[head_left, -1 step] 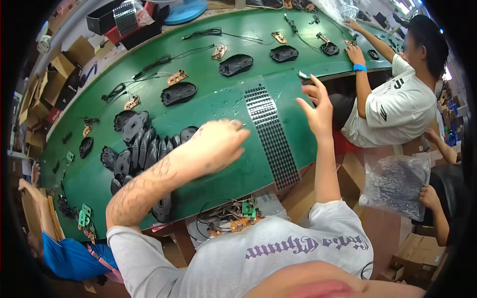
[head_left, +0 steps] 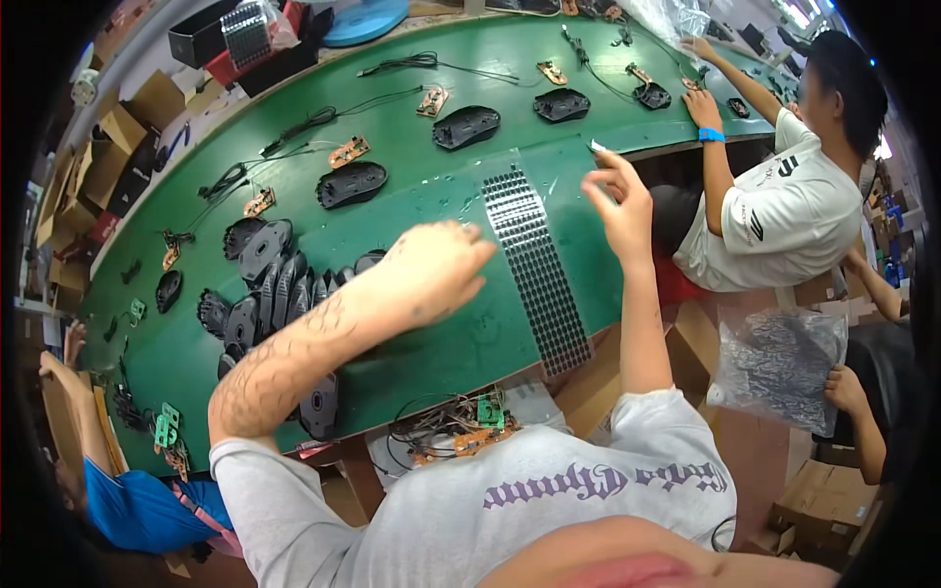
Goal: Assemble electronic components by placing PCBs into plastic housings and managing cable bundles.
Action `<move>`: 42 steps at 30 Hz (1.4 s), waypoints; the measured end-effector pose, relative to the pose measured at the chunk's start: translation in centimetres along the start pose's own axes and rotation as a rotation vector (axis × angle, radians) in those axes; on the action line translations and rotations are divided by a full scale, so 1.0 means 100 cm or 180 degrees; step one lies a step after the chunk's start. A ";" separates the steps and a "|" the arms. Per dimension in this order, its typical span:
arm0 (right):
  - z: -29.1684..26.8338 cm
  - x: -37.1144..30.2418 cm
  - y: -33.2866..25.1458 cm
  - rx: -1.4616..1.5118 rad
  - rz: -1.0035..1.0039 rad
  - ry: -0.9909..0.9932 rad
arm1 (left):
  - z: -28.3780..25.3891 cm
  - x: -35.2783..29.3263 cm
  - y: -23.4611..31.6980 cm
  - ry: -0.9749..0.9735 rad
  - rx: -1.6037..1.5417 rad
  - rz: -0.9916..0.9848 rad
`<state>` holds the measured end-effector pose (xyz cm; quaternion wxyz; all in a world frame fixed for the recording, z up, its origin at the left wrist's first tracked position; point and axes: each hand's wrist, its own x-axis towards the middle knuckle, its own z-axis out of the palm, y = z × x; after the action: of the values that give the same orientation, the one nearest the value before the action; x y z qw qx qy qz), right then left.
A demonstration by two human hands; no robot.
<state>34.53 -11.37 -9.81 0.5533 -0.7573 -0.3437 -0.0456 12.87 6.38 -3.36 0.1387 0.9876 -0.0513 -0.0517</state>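
Observation:
My left hand [head_left: 436, 269] hangs over the green table, just left of a clear sheet with rows of small black pads [head_left: 537, 269]. Its fingers are curled together, and whatever they may hold is hidden. To the right of the sheet, my right hand [head_left: 625, 206] is raised with thumb and forefinger apart and nothing visible between them. A small white scrap [head_left: 597, 146] shows by its fingertips; I cannot tell whether they touch. Black computer mouse shells [head_left: 265, 250] lie heaped beside and partly behind my left forearm.
Several open mouse shells [head_left: 466, 127], orange circuit boards [head_left: 348, 151] and black cables [head_left: 312, 122] line the table's far side. More boards [head_left: 480, 441] lie in front of me. A co-worker [head_left: 794, 196] works at right; another person's hand [head_left: 845, 390] holds a clear bag [head_left: 779, 367].
My right hand's fingers have drawn in, with the forefinger bending toward the thumb. My left hand has shifted only slightly, over the same spot.

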 end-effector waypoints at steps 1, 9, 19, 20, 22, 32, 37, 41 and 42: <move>0.003 0.013 0.002 -0.0069 0.0106 -0.0122 | -0.002 0.016 -0.013 0.0093 -0.0005 -0.0003; 0.043 0.138 0.073 -0.0003 0.0160 -0.0132 | 0.032 0.069 -0.082 0.0585 0.0719 0.0799; 0.114 0.266 0.156 -0.2222 0.1017 -0.0377 | 0.008 0.060 -0.069 0.0653 -0.0824 0.0024; 0.125 0.265 0.158 -0.2478 0.0868 -0.0319 | 0.011 0.057 -0.074 0.0748 -0.1010 -0.0161; 0.136 0.264 0.173 -0.2761 0.0782 -0.0346 | 0.016 0.060 -0.089 0.0772 -0.1275 -0.0378; 0.165 0.197 0.084 0.1665 0.1330 0.0121 | 0.031 0.170 -0.168 0.1716 -0.5517 -0.1604; 0.130 0.119 0.051 0.1355 0.1084 -0.1404 | 0.044 0.198 -0.166 0.2029 -0.5575 -0.1302; 0.113 0.103 0.054 0.0790 0.0747 -0.1346 | 0.050 0.181 -0.164 0.1810 -0.5198 -0.1587; 0.111 0.100 0.064 0.0473 0.0398 -0.1428 | 0.049 0.177 -0.164 0.1626 -0.5167 -0.1619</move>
<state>42.30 1.98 -14.71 0.5192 -0.7255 -0.4129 0.1834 31.26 18.67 -14.21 0.7878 0.5477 0.2547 0.1205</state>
